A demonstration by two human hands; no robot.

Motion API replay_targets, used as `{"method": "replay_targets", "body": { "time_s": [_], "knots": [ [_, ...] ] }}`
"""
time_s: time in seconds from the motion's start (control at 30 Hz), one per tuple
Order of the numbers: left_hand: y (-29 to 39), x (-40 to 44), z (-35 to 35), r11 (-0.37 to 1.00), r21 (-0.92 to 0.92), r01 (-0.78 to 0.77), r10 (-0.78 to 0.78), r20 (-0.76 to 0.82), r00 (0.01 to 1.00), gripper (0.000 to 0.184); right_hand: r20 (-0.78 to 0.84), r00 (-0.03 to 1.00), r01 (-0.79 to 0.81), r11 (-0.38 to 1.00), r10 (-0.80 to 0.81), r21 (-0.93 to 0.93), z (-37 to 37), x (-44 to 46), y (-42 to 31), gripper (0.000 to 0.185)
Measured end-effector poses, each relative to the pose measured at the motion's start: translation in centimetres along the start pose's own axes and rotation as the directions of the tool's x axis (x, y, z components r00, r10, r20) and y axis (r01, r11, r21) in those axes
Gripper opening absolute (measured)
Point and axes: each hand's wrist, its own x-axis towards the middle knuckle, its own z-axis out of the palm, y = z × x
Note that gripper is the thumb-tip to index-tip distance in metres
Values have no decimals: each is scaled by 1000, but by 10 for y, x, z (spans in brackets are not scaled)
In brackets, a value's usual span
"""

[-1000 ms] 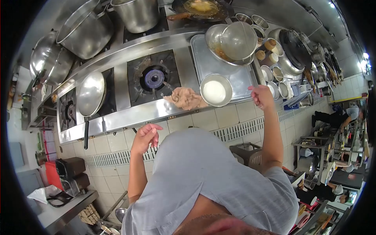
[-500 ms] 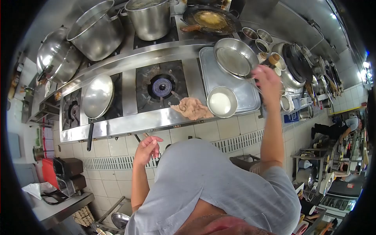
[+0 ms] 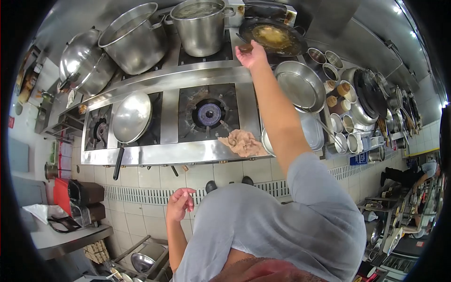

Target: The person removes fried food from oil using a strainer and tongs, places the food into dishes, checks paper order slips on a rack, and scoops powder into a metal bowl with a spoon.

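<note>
At the back of the range sits a dark wok (image 3: 287,46) with a pale golden patch in its liquid. My right hand (image 3: 253,56) reaches to its brown wooden handle (image 3: 245,48), thumb on one side and fingers on the other. My left hand (image 3: 180,204) hangs in front of the range, fingers loosely bent and apart, holding nothing. A crumpled pinkish-brown cloth (image 3: 242,143) lies on the front edge beside the burner (image 3: 208,114). To the right of my forearm is a round metal pan (image 3: 300,84). The pot of white contents is mostly hidden behind my forearm.
Tall stockpots (image 3: 199,33) stand along the back left. A frying pan (image 3: 132,117) rests on the left burner, its black handle jutting over the front edge. Seasoning containers and small pots (image 3: 337,123) crowd the right side. Another person (image 3: 404,174) is at the far right.
My right hand has moved left and away from me, from beside the round metal pan to the wok's handle. My left hand stays low, and the view has shifted slightly.
</note>
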Motion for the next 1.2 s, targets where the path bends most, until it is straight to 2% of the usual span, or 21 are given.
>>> {"method": "replay_targets", "body": {
  "time_s": [0.07,0.13,0.2,0.27,0.3,0.4,0.43,0.53,0.67,0.8,1.03,1.2],
  "knots": [
    [-8,-10,-6,998,-54,-27,25,-37,999,34,-47,998,40,998,-42,-46,-17,28,-9,24],
    [-12,-20,-8,996,-89,-25,19,-75,997,35,-2,999,36,996,-37,-81,-22,5,-28,10],
    [-13,-19,-9,993,-110,-41,31,-94,995,36,-50,996,64,981,-75,-184,-16,-43,-47,7],
    [-14,-18,-10,992,-110,-55,44,-96,994,36,-67,992,92,974,-108,-206,-5,-75,-65,8],
    [-16,-13,-13,991,-116,-67,58,-77,995,36,-41,999,2,982,-10,-188,-17,-54,-84,6],
    [1,-4,-3,996,-83,-42,41,-23,999,36,11,994,-102,976,106,-192,-38,-46,-109,3],
    [8,-2,1,998,-57,-38,37,-21,999,35,-49,998,-43,969,32,-244,-38,-51,-108,2],
    [16,3,6,997,-17,-78,78,5,997,36,-58,998,-49,936,30,-350,-43,-76,-116,4],
    [16,4,6,998,-24,-61,61,4,998,35,-85,987,44,739,-135,-673,-50,-82,-136,8],
    [11,1,6,997,-45,-68,67,-14,998,34,-47,942,122,471,-332,-874,-68,-90,-149,8],
    [1,1,10,995,-58,-77,76,-21,997,35,102,839,233,184,-535,-955,-89,-119,-182,2],
    [4,4,17,996,-50,-78,78,-14,997,34,144,804,291,172,-577,-941,-96,-130,-204,6]
  ]
}}
